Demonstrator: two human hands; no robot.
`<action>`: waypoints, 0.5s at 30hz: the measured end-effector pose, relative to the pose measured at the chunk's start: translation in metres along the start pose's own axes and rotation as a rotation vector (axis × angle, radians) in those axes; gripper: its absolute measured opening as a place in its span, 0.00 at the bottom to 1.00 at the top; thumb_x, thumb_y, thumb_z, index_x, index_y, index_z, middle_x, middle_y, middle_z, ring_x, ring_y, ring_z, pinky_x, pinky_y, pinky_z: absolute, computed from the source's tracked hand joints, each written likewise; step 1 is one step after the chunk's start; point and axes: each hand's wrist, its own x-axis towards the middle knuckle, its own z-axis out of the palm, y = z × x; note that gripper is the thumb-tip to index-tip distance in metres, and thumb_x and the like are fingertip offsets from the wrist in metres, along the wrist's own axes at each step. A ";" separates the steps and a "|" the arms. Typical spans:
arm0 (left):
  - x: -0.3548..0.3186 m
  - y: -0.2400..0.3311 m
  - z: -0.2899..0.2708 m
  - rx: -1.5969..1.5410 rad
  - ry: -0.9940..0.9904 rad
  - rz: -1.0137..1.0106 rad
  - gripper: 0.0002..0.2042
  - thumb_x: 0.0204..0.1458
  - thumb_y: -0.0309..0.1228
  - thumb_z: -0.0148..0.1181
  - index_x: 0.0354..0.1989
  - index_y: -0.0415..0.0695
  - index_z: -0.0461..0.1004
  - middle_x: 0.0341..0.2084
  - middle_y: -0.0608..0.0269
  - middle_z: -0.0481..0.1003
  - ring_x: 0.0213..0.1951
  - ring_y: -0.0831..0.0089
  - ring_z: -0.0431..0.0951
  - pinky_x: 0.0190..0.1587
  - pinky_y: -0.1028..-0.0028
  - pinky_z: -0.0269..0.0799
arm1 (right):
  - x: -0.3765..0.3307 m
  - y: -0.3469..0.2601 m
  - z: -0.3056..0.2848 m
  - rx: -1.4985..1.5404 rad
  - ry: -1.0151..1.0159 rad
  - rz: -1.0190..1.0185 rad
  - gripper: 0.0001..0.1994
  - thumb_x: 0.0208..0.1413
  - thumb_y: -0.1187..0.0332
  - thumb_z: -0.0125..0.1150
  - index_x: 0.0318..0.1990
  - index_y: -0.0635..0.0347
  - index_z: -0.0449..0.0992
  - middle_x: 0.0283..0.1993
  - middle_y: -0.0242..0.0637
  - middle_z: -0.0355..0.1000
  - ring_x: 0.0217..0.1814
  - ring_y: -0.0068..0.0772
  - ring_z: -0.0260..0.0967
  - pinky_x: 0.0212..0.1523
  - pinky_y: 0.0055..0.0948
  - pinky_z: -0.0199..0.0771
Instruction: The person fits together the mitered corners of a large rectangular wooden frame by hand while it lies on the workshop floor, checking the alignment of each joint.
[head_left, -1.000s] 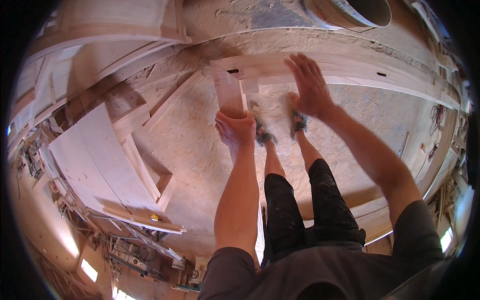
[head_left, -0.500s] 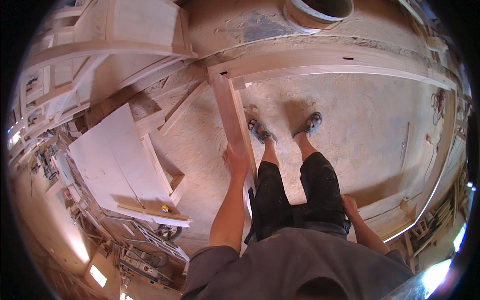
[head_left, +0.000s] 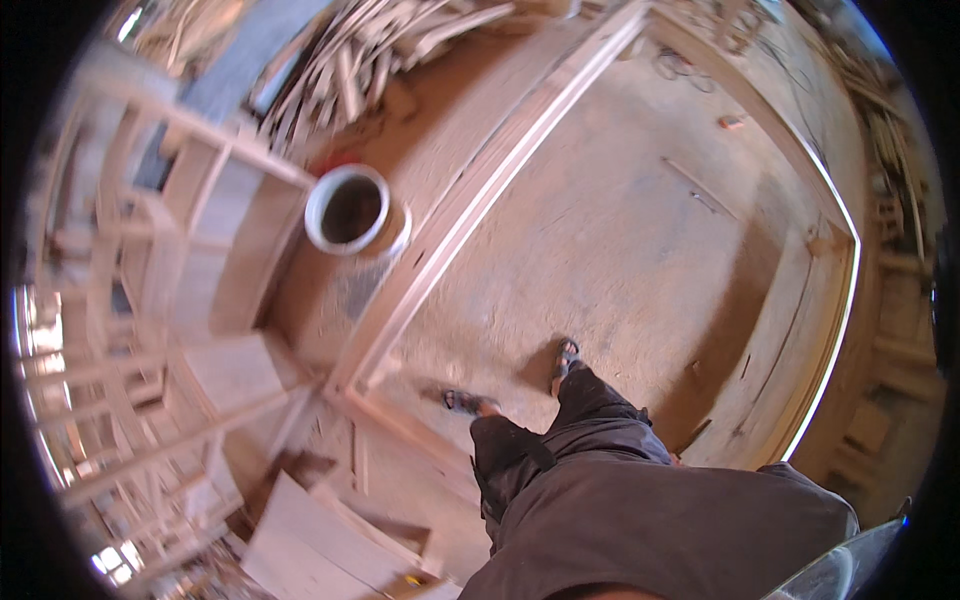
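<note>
I stand inside a large rectangular frame of pale wooden beams (head_left: 480, 215), which lies around my feet. Its near-left corner is close to my left foot, and a short beam runs from there toward my body. My left hand does not show. Of my right hand (head_left: 677, 460), only a small patch of skin shows beside my dark shorts, so its fingers are hidden. I see nothing held in either hand.
A round white bucket (head_left: 313, 215) stands outside the frame at the left. Wooden cabinet frames (head_left: 215, 250) fill the left side, and scrap wood (head_left: 355, 65) is piled behind. A pale board (head_left: 300, 535) lies lower left. A thin stick (head_left: 700, 187) lies on the floor inside.
The view has turned and shifted, bringing the bucket and the scrap pile further into it. My left hand, earlier on the beam, is out of view. My right hand is now mostly hidden.
</note>
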 end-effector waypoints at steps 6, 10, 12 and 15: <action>0.056 0.157 -0.034 0.003 0.048 0.190 0.21 0.54 0.40 0.66 0.51 0.39 0.80 0.38 0.46 0.79 0.44 0.48 0.81 0.51 0.54 0.76 | 0.017 -0.062 -0.029 0.279 0.051 -0.027 0.22 0.68 0.51 0.54 0.50 0.62 0.85 0.41 0.43 0.83 0.47 0.36 0.78 0.48 0.40 0.77; 0.088 0.247 -0.037 0.061 0.010 0.232 0.21 0.53 0.40 0.67 0.50 0.38 0.80 0.33 0.47 0.79 0.40 0.50 0.83 0.49 0.55 0.77 | 0.052 -0.122 -0.060 0.417 0.095 -0.079 0.22 0.67 0.53 0.55 0.50 0.62 0.85 0.40 0.43 0.82 0.45 0.36 0.78 0.46 0.39 0.77; 0.105 0.279 -0.044 0.109 -0.007 0.223 0.21 0.53 0.40 0.67 0.49 0.38 0.80 0.30 0.48 0.80 0.38 0.51 0.83 0.48 0.55 0.78 | 0.069 -0.156 -0.074 0.467 0.110 -0.100 0.21 0.67 0.53 0.55 0.50 0.62 0.85 0.39 0.43 0.82 0.44 0.35 0.78 0.45 0.39 0.77; 0.137 0.319 -0.063 0.173 -0.029 0.215 0.20 0.52 0.41 0.68 0.48 0.38 0.80 0.26 0.49 0.80 0.35 0.52 0.84 0.46 0.55 0.78 | 0.091 -0.199 -0.095 0.524 0.142 -0.105 0.21 0.66 0.54 0.56 0.51 0.63 0.84 0.39 0.42 0.82 0.43 0.35 0.78 0.44 0.38 0.77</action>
